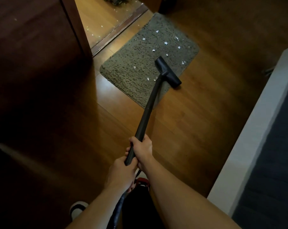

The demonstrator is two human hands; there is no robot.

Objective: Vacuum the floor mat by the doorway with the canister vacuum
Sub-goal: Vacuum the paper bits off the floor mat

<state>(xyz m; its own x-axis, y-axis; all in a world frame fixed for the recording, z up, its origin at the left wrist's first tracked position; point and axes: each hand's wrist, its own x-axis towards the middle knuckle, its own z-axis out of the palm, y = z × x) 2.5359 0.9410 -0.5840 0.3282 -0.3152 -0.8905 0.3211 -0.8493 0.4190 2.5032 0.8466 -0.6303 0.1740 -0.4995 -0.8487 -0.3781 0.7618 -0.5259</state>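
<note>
1. The floor mat lay at the far end of the wand from both hands. The nozzle straddled its near edge, with paper scraps beyond.
2. The right hand and, just behind it, the left hand wrapped round the wand.
3. A push might have bunched the mat or scattered scraps.
4. The canister beneath the wrists was mostly hidden.

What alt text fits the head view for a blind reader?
Two hands grip a black vacuum wand, the right hand ahead of the left hand, with its floor head set on the right edge of a grey-green mat by a doorway. White scraps dot the mat and the wooden floor beyond it.
</note>
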